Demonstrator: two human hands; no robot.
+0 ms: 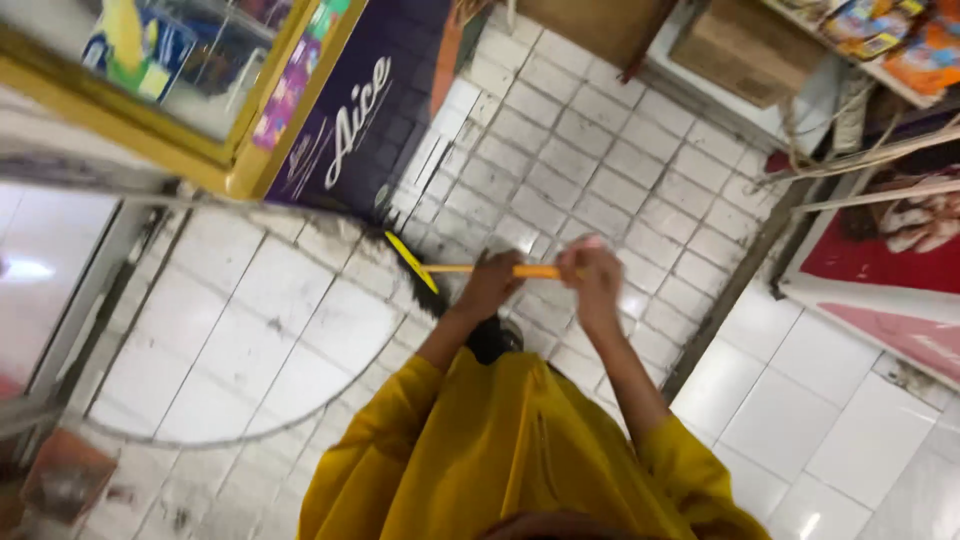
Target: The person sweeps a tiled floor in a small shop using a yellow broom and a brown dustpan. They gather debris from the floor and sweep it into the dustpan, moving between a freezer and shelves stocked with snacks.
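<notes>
You are mid-sweep: both hands are closed around the thin orange plastic handle of the broom. Your left hand grips lower on the handle, nearer the head, and your right hand grips near the handle's end. The broom's yellow head and dark bristles rest on the white tiled floor, just beside the base of the purple chest freezer at the floor's far-left edge.

As a judgement, the stroke is working dirt out from along the freezer's foot; the next move would call for keeping both grips firm and dragging the bristles flat toward you, without knocking the cabinet.

The freezer's purple side panel bears white script lettering, and a yellow frame edges its glass lid, under which blue and yellow packets show. At the floor's far-right edge a brown cardboard box sits by the wall. Colourful orange packets fill a shelf at the top right corner, and below them leans a red and pink poster.
</notes>
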